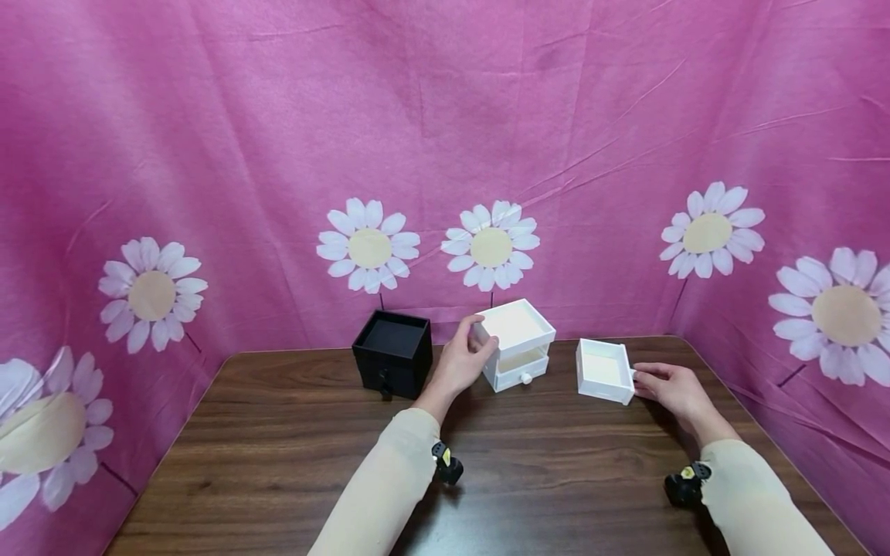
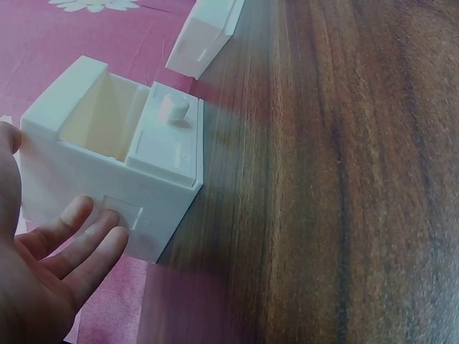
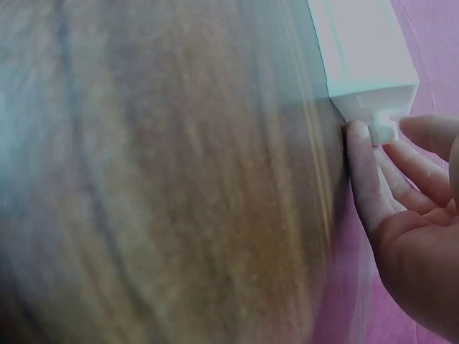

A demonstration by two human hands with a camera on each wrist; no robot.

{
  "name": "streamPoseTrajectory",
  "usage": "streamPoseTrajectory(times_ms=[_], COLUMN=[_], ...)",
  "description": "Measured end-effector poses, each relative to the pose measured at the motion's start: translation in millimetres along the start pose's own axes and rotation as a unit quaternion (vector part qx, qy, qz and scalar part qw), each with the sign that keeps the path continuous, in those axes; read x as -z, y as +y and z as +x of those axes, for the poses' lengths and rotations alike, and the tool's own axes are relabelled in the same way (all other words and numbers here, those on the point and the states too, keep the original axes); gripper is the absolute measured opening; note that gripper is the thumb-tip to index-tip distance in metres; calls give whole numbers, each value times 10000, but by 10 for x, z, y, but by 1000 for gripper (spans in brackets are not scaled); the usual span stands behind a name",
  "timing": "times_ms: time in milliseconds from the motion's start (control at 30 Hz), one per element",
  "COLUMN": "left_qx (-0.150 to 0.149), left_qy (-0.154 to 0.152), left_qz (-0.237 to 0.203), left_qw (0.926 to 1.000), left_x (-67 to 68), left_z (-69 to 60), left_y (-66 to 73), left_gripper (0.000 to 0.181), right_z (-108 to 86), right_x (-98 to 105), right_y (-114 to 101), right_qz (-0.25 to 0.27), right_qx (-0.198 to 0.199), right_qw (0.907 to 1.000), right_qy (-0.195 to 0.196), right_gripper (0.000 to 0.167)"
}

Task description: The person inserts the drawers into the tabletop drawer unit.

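Note:
A small white two-drawer box [image 1: 514,332] stands at the back middle. Its upper slot gapes, and the lower drawer with a round knob [image 2: 174,108] sits in place. My left hand [image 1: 461,363] rests against the box's left side, its fingers [image 2: 100,251] fairly straight along the wall. Farther right, a loose white drawer [image 1: 603,372] lies on the table with its hollow facing up and its knob [image 3: 384,133] turned to the right. My right hand [image 1: 673,392] holds that knob between thumb and fingers. The drawer's inside looks pale and bare in the head view.
Left of the white box stands a black box [image 1: 393,354] with a recessed top and a dark knob at its front. The brown wooden table [image 1: 542,471] ends at a pink daisy-printed cloth [image 1: 417,116] at the back and sides.

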State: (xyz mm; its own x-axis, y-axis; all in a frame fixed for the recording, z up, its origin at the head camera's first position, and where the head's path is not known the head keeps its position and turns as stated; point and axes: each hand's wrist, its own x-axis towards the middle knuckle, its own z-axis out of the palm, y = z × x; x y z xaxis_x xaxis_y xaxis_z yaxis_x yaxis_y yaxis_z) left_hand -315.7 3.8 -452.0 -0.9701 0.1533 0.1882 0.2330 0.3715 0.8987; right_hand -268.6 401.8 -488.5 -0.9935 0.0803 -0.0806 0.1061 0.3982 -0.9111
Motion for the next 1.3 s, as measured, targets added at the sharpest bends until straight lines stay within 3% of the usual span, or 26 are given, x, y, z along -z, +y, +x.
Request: streamPoseTrajectory(times_ms=[533, 700, 867, 1067, 1300], left_qx=[-68, -42, -69, -58, -17], left_qy=[33, 25, 15, 13, 6], left_qz=[-75, -55, -40, -47, -49], left_qw=[9999, 10000, 10000, 10000, 10000], left_x=[-5, -3, -3, -1, -7], left_z=[-3, -8, -3, -4, 8], left_y=[-11, -13, -9, -1, -12], left_gripper=[53, 53, 53, 53, 54], right_z=[11, -6, -51, -136, -232], right_x=[-24, -36, -50, -67, -120], right_y=[-21, -34, -28, -28, -88], right_qz=[-277, -156, 414, 1545, 2258], right_qx=[-171, -125, -79, -198, -252], right_qw=[9995, 9998, 9991, 9876, 9738], right_qy=[-34, -48, -61, -182, -74], right_gripper=[48, 45, 40, 12, 25])
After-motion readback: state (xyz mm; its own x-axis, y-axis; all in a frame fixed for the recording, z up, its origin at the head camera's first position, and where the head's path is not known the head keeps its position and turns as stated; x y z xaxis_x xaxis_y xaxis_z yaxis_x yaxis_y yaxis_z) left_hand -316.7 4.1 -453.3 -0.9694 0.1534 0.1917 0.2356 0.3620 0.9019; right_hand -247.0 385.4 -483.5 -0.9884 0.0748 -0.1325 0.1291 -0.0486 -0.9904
